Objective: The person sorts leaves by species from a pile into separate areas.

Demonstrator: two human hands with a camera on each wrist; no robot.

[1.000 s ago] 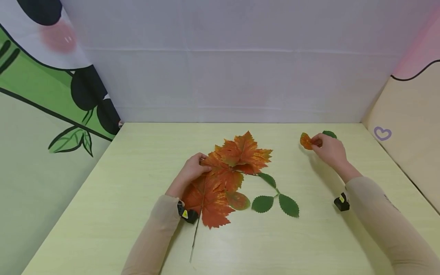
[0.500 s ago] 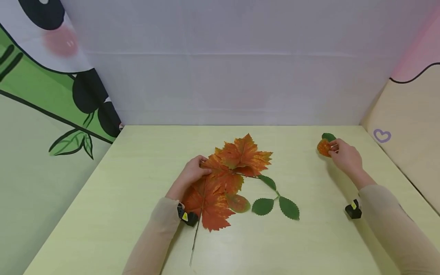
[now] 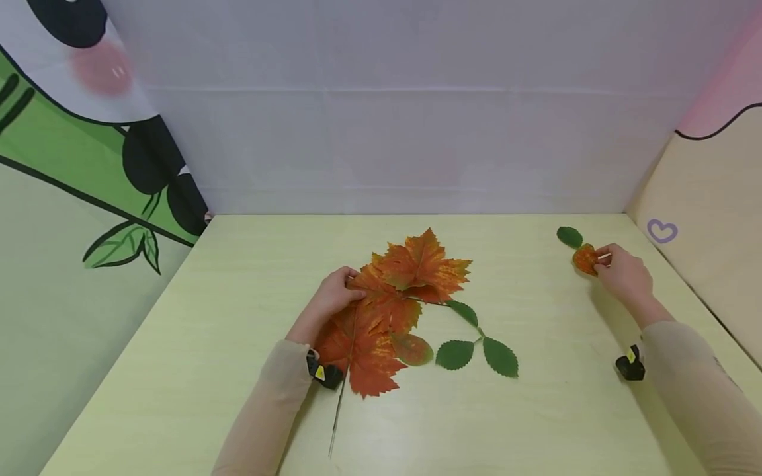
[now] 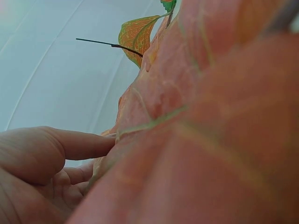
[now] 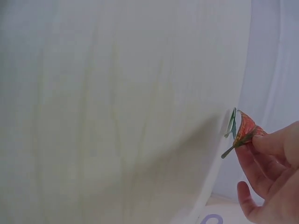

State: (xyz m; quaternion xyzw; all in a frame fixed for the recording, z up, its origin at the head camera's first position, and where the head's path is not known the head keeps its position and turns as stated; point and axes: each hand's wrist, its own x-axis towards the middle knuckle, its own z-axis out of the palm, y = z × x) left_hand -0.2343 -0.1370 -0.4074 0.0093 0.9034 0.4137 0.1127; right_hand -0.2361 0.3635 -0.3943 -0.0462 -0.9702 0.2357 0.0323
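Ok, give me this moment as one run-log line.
left hand: pinches maple leaf cluster | right hand: pinches small orange leaf | lone green leaf: near right hand

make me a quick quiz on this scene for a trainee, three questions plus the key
1. What does the right hand pinch?
a) a long dark stem
b) a small orange leaf
c) nothing
2. True or false: the left hand grips the large orange maple leaves.
3. In the head view, how many green leaves show on the sprig just to the right of the maple leaves?

Key:
1. b, a small orange leaf
2. True
3. Three
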